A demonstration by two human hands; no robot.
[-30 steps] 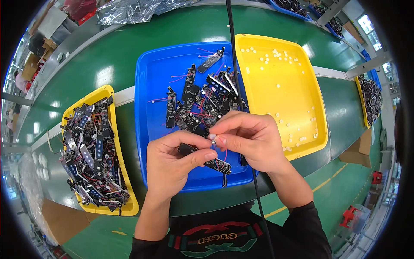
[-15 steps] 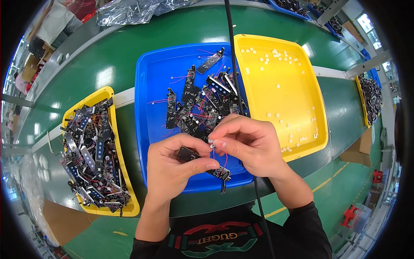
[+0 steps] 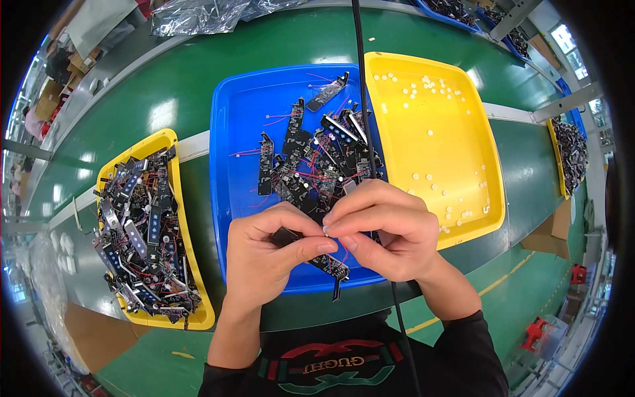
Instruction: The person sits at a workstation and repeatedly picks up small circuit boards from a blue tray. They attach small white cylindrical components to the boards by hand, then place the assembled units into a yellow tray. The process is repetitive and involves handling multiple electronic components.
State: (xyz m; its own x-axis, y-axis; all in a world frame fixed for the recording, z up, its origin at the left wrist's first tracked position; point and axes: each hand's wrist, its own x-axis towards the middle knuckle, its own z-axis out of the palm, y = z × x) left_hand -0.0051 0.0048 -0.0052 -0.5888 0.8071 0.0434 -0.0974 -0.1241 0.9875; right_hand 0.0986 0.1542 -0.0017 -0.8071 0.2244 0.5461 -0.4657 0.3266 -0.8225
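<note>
My left hand (image 3: 264, 255) is closed around a black circuit board (image 3: 329, 266), pinched between thumb and fingers above the near part of the blue tray (image 3: 233, 109). Thin red wires (image 3: 344, 255) run up from this board toward my right hand (image 3: 391, 228). That hand's fingertips meet those of the left at a small white piece (image 3: 325, 231), mostly covered by the fingers, so its exact kind cannot be made out. Just beyond both hands lies a heap of similar black circuit boards (image 3: 297, 169) with red wires inside the blue tray.
To the right, a yellow tray (image 3: 430, 162) holds scattered small white discs. A yellow tray (image 3: 204, 294) packed with circuit boards is at the left. A black cable (image 3: 365, 86) hangs across the blue tray. Clear plastic bags (image 3: 192, 18) lie at the far edge.
My right fingers have shifted, with the index finger now against the white piece and the thumb drawn slightly away. The left hand keeps its hold on the board.
</note>
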